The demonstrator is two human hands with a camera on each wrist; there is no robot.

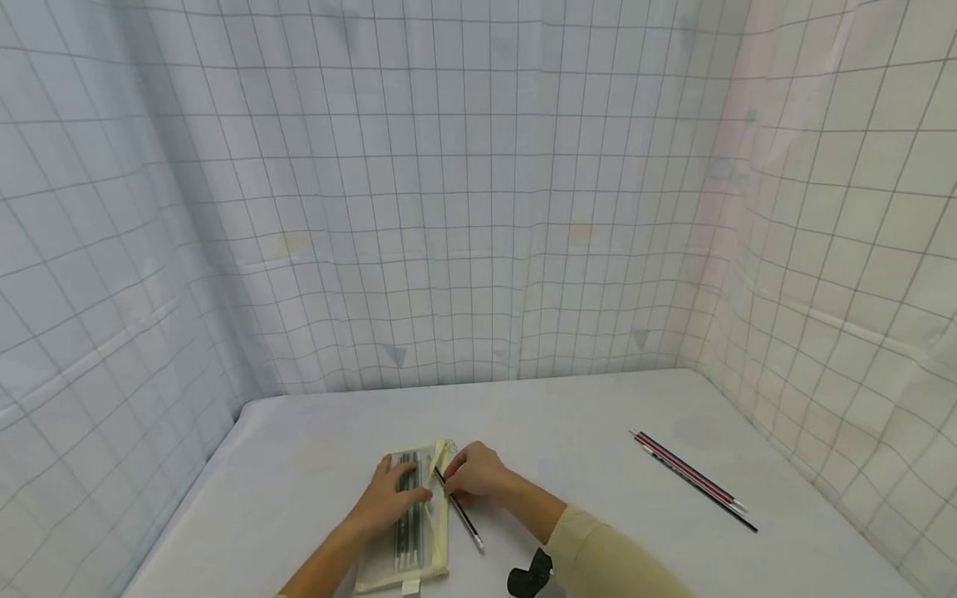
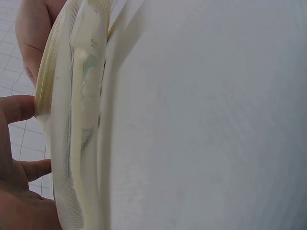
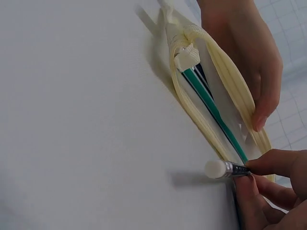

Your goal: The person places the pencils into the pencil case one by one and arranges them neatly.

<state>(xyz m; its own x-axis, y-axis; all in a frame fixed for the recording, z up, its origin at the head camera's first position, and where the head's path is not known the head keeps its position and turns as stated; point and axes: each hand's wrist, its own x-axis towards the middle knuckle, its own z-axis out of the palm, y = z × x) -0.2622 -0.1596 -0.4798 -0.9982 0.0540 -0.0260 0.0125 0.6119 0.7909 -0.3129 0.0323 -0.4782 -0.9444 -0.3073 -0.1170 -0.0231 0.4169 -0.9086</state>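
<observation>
A clear pencil pouch with cream zip edging lies on the table, several dark pencils showing through its top. My left hand lies over it, fingers spread; its thumb is on the edge of the gaping zip opening. Between thumb and fingers, my right hand pinches a dark pencil with a white eraser. That pencil slants at the pouch's right side, eraser towards me; whether its far tip is inside, I cannot tell. Inside the opening, the right wrist view shows a green pencil.
Red-and-black pencils and a black pencil lie side by side at the table's right. A small black object is near my right sleeve. Gridded white curtains enclose the white table.
</observation>
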